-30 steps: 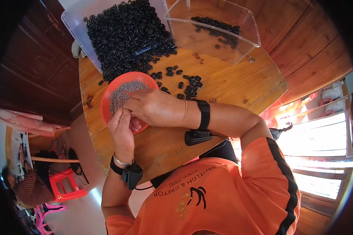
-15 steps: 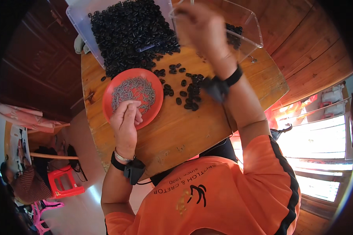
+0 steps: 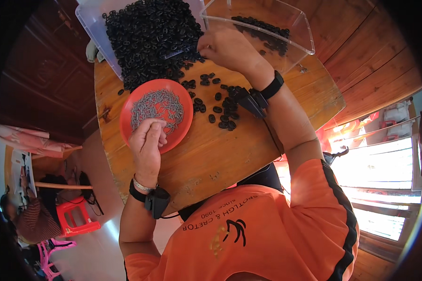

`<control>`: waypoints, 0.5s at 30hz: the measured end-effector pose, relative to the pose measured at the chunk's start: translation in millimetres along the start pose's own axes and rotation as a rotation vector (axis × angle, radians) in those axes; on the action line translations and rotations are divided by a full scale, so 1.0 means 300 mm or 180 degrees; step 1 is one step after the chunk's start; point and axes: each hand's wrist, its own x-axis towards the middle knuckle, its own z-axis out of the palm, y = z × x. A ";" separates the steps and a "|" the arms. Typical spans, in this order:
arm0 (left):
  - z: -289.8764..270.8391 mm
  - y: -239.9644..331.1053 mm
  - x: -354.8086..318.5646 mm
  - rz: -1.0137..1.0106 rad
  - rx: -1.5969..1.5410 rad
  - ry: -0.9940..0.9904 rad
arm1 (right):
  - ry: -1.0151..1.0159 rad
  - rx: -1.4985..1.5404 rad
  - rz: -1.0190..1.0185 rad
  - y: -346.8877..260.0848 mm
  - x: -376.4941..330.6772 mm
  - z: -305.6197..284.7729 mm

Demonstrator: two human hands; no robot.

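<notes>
Red plastic stool (image 3: 77, 216) on the floor at far left, below the edge of a round wooden table (image 3: 248, 154) where a person in an orange shirt works with both hands, seen from overhead. On the table's left half sits a red plate (image 3: 185, 105) holding a heap of small grey metal pins (image 3: 155, 107); the left hand (image 3: 147, 143) rests on the plate's near rim, its fingers (image 3: 151, 127) curled together over the near edge of the pins, though whether a pin is pinched between them cannot be told. Behind the plate, a clear plastic bin (image 3: 86, 18) lies heaped with small black rings (image 3: 150, 35), which spill past its edge onto the wood. Loose black rings are scattered on the table between the two hands, just right of the plate. The right hand (image 3: 227, 47), well apart from the left, reaches to the far side of the table, its fingertips bent down at the edge of the spilled black heap, just in front of a second clear tray (image 3: 305, 40) that holds a thin line of the same rings; what the hand grips is hidden. Both wrists carry black bands.
</notes>
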 end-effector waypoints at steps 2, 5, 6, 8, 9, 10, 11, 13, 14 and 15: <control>-0.002 0.003 0.000 0.0028 -0.0006 -0.0004 | -0.0486 0.0147 0.0310 -0.021 -0.013 -0.003; -0.001 0.004 -0.002 0.0046 0.0088 -0.0039 | -0.1192 -0.0146 0.0737 -0.015 -0.039 0.018; 0.002 0.005 -0.004 0.0017 0.0044 -0.0056 | -0.1363 -0.0161 0.0795 -0.005 -0.050 0.025; 0.005 0.007 -0.004 -0.0014 -0.0003 -0.0072 | -0.1539 -0.0176 0.0854 0.012 -0.068 0.052; 0.007 0.009 -0.003 0.0003 0.0054 -0.0087 | -0.1711 -0.0110 0.0949 0.020 -0.077 0.068; 0.008 0.009 -0.002 0.0019 0.0112 -0.0103 | -0.1882 -0.0043 0.1045 0.033 -0.084 0.080; 0.007 0.006 -0.001 0.0013 0.0114 -0.0096 | -0.1886 -0.0036 0.1040 0.035 -0.080 0.086; 0.005 -0.001 0.000 0.0043 0.0059 -0.0131 | -0.2010 -0.0039 0.1126 0.039 -0.074 0.098; 0.004 -0.001 0.000 0.0037 0.0064 -0.0127 | -0.2013 -0.0031 0.1124 0.042 -0.072 0.101; 0.005 0.001 0.000 0.0030 0.0084 -0.0125 | -0.2083 -0.0031 0.1106 0.045 -0.070 0.102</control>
